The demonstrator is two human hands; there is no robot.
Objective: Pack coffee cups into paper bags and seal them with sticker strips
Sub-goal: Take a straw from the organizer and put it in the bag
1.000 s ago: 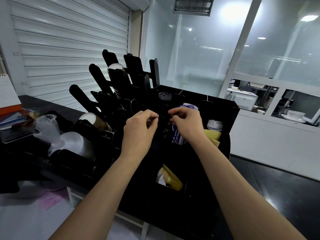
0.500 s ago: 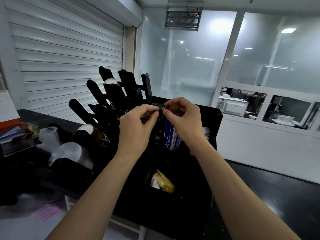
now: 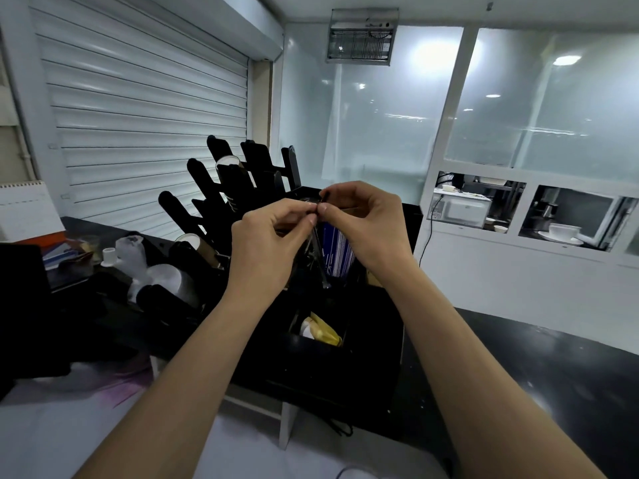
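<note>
Both hands pinch something small and thin between them at chest height: left hand (image 3: 266, 250) and right hand (image 3: 366, 226), fingertips touching, equally near. Probably a sticker strip, too small to tell; it hangs downward over the black organizer (image 3: 377, 326). No bag or cup visibly in reach.

Dim overall. Ceiling lights glare off the glass wall (image 3: 518, 98) ahead. My organizer (image 3: 328, 357) is crushed to near black, no detail. Wide-angle bends the edges; my forearms are stretched, slightly soft at the bottom.
</note>
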